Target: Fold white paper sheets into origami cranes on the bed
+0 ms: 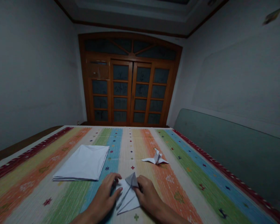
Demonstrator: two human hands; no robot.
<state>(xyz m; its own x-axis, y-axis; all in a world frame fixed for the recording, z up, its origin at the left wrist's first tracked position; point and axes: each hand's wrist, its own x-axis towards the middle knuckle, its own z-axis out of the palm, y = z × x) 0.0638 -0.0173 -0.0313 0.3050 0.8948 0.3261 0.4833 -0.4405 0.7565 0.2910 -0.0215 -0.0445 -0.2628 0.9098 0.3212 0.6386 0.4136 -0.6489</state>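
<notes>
A partly folded sheet of white paper [128, 199] lies on the striped cloth between my two hands, with creases across it and a grey-shaded flap raised at its top. My right hand [149, 193] pinches the right side of that flap between thumb and fingers. On the other side, my left hand [107, 192] rests at the paper's left edge, its thumb and fingers apart, touching the sheet. Beyond my right hand stands a folded paper crane [156, 158] with its wings spread.
A stack of white paper squares [84, 163] lies to the left on the striped tablecloth [67, 202]. Along the right side of the table runs a pale green backrest [224, 137]. Wooden doors with glass panes [132, 90] stand past the far edge.
</notes>
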